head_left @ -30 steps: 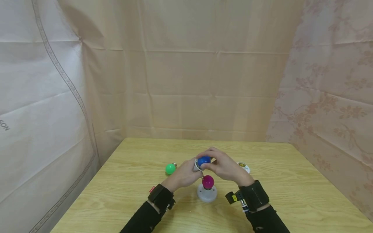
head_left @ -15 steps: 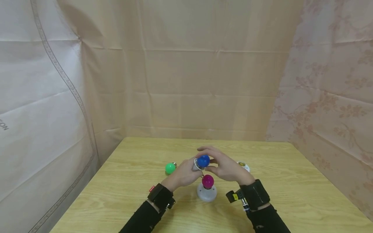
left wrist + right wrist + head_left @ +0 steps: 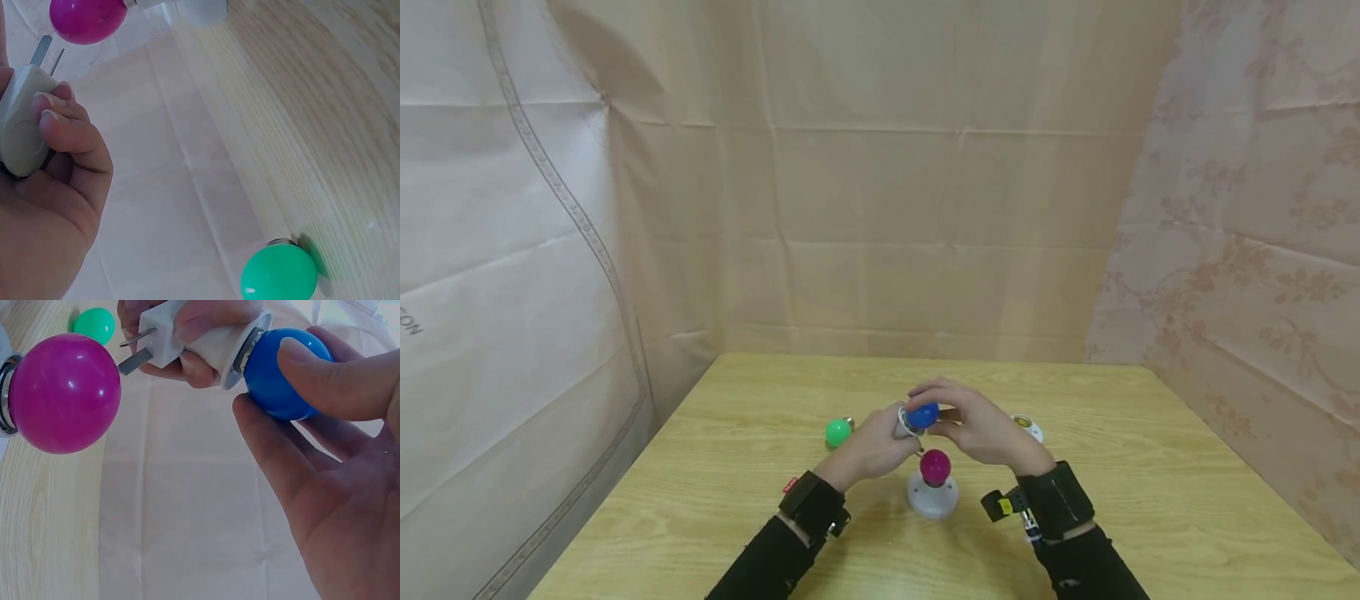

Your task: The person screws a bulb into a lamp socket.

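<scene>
Blue bulb (image 3: 265, 378): sits at the mouth of the white plug-in socket (image 3: 215, 353), a strip of its metal collar showing at the rim; seating depth cannot be told. Both are above the table (image 3: 775, 542), just beyond the magenta bulb (image 3: 936, 467) from you.

Your right hand (image 3: 988, 427) has its thumb and fingers curved round the globe, thumb on the near side; how firmly each pad presses, you cannot tell from these views. Your left hand (image 3: 880, 448) has its fingers curled round the socket body, prongs (image 3: 139, 360) clear of them.

Handling estimate: light, stiff, glossy, so probably slippery; treat the shell as fragile. Take the globe at its widest part with spread, gentle pads, and turn about its own axis rather than squeezing or levering. Hold the socket by its body, away from prongs and rim.
</scene>
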### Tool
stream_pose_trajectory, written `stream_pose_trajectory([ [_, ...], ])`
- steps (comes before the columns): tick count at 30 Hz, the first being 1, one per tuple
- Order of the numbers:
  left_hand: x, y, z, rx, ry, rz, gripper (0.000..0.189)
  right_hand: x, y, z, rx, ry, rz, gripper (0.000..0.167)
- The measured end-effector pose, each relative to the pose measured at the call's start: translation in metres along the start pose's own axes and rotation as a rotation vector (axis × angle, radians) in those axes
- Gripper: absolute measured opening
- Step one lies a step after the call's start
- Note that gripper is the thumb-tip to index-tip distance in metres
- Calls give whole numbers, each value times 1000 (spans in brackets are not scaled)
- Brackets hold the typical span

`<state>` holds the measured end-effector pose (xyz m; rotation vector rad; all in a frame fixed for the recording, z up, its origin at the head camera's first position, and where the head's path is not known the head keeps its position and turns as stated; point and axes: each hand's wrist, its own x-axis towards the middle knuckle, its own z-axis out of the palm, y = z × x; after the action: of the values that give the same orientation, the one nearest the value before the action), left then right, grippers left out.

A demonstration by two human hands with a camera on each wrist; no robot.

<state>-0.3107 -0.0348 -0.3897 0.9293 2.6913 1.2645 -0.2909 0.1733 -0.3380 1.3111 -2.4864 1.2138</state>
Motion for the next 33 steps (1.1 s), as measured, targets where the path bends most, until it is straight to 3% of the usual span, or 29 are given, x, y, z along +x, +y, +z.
stream_pose_trajectory([
  [7,-1,0,0,-20,-13,-2,43,0,-1,1,-13,19,0,43],
  [14,-2,-2,1,-45,-24,27,57,0,-5,2,-9,29,58,38],
  [26,-2,0,2,-41,-22,35,52,0,-9,5,-78,76,138,37],
  [33,-3,1,2,-45,-29,34,52,0,-8,5,-96,73,126,38],
])
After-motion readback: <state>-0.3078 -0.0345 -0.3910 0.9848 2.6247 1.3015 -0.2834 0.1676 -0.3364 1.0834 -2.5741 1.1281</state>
